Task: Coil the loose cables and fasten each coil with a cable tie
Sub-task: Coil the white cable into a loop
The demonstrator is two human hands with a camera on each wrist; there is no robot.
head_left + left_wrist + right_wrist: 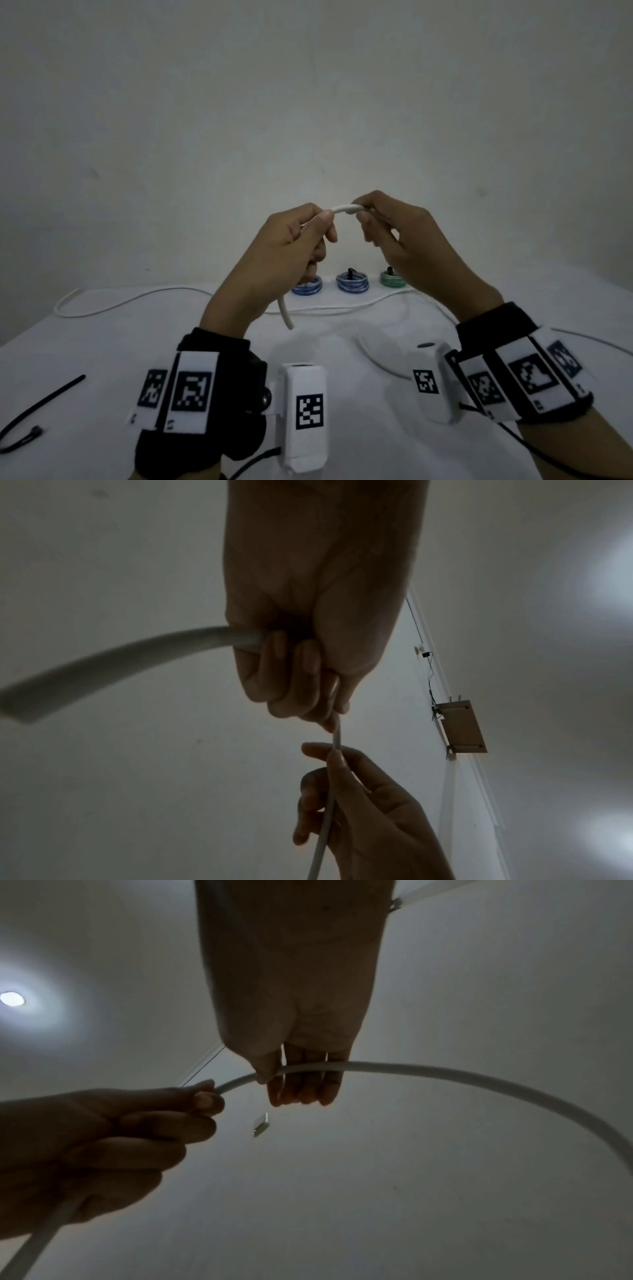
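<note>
I hold a white cable point(346, 208) up in the air between both hands, above the white table point(342, 455). My left hand point(325, 224) grips it in a fist, and the cable's cut end point(287, 315) hangs below that hand. My right hand point(359, 214) pinches the cable between thumb and fingers a short way to the right. In the left wrist view the left hand point(301, 685) is wrapped round the cable point(103, 664). In the right wrist view the right hand point(284, 1080) pinches the cable point(445, 1074), which arcs away to the right. The rest of the cable point(137, 301) lies loose on the table.
Three tied coils stand at the back of the table: two blue coils point(307, 286) point(352, 282) and a green coil point(392, 279). A straight black cable tie point(44, 399) and a looped black tie point(20, 442) lie at the left front.
</note>
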